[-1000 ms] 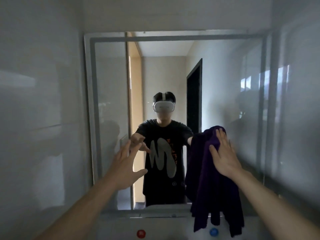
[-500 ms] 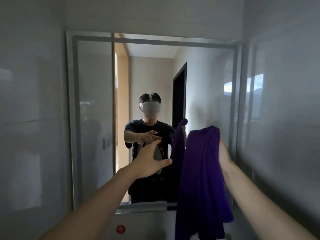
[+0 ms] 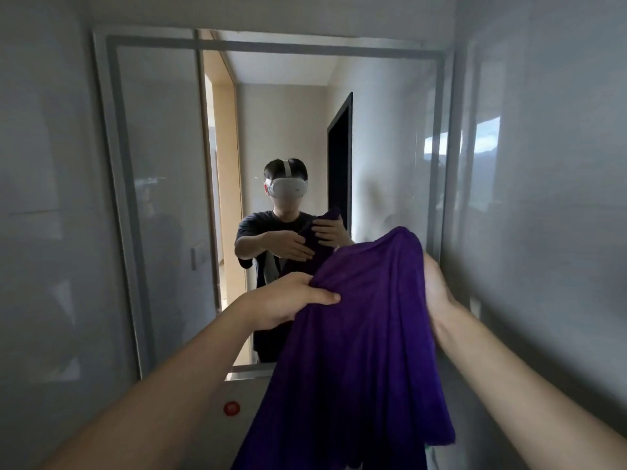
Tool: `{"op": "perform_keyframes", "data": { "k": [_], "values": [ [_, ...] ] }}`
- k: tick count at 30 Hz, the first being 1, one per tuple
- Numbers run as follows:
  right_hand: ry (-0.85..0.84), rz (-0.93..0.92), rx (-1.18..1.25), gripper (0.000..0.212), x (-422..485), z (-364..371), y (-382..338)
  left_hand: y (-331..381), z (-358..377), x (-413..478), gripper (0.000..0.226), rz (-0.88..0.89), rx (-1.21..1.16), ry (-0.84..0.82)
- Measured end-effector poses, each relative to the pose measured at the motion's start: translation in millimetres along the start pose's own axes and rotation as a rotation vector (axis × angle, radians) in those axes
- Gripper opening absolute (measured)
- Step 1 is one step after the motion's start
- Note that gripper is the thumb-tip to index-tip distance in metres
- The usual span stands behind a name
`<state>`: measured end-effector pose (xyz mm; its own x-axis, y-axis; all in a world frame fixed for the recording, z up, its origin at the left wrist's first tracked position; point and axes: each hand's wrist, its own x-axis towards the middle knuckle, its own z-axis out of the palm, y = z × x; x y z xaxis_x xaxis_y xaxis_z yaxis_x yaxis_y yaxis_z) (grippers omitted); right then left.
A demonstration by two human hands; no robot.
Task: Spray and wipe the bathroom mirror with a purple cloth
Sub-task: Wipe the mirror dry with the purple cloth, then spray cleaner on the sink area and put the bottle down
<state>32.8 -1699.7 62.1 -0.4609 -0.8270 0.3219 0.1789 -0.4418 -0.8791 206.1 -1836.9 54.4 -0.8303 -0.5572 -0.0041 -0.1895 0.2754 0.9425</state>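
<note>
Since a moment ago the left hand (image 3: 288, 300) has come across and grabbed the cloth (image 3: 366, 351), and the cloth has come a little way off the glass. Now both hands hold it up in front of the lower right corner of the mirror (image 3: 163, 198). The left hand pinches a fold with thumb and curled fingers. The right hand (image 3: 436, 290) is mostly hidden behind the top of the cloth, but the mirror shows its fingers wrapped over it.

I think the cloth could slip, because it is big and floppy and is only held near the top. Its long end hangs past the mirror's bottom edge, close to a red button (image 3: 231, 408), and might drag on things down there. If it stays bunched up, it may leave streaks. A cloudy patch on the right side of the glass looks unwiped.

The cloth is soft, deep purple and falls in loose folds. The mirror is flat, shiny and oblong, with a thin grey frame. The walls (image 3: 543, 232) beside it are smooth and glossy.
</note>
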Motion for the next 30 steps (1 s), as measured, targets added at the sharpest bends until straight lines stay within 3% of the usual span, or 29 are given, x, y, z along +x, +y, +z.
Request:
{"op": "perform_keyframes", "data": {
  "k": [7, 10, 12, 14, 17, 19, 21, 25, 30],
  "values": [
    [-0.039, 0.173, 0.069, 0.057, -20.0, -36.3, 49.8, 1.3, 32.0, -6.4, 0.031, -0.087, -0.047, -0.148],
    [-0.080, 0.248, 0.064, 0.039, -35.8, -48.5, 71.1, -0.8, 45.3, -4.2, 0.030, -0.071, -0.033, -0.126],
    [-0.093, 0.306, 0.079, 0.047, -43.7, -60.3, 88.3, -5.8, 50.6, -2.7, 0.032, -0.059, -0.034, -0.080],
    [-0.057, 0.344, 0.074, 0.042, -51.1, -70.5, 101.8, -13.2, 54.5, 0.1, 0.029, -0.056, -0.023, -0.046],
    [-0.093, 0.408, 0.049, 0.057, -56.3, -87.1, 118.8, -29.3, 63.7, 4.0, 0.021, -0.071, 0.015, -0.019],
    [-0.200, 0.408, -0.104, 0.051, -62.7, -86.4, 123.4, -42.4, 73.0, 7.0, 0.020, -0.086, 0.047, -0.021],
    [-0.279, 0.359, -0.343, 0.029, -65.9, -84.2, 130.0, -54.7, 82.8, 10.0, 0.018, -0.090, 0.139, -0.020],
    [-0.181, 0.274, -0.691, 0.015, -58.6, -96.5, 161.0, -79.8, 96.3, 20.8, 0.017, -0.098, 0.425, -0.022],
    [-0.031, 0.363, -0.784, 0.009, -52.8, -124.2, 200.6, -130.6, 101.7, 40.6, 0.020, -0.167, 0.732, -0.019]
  ]
}}
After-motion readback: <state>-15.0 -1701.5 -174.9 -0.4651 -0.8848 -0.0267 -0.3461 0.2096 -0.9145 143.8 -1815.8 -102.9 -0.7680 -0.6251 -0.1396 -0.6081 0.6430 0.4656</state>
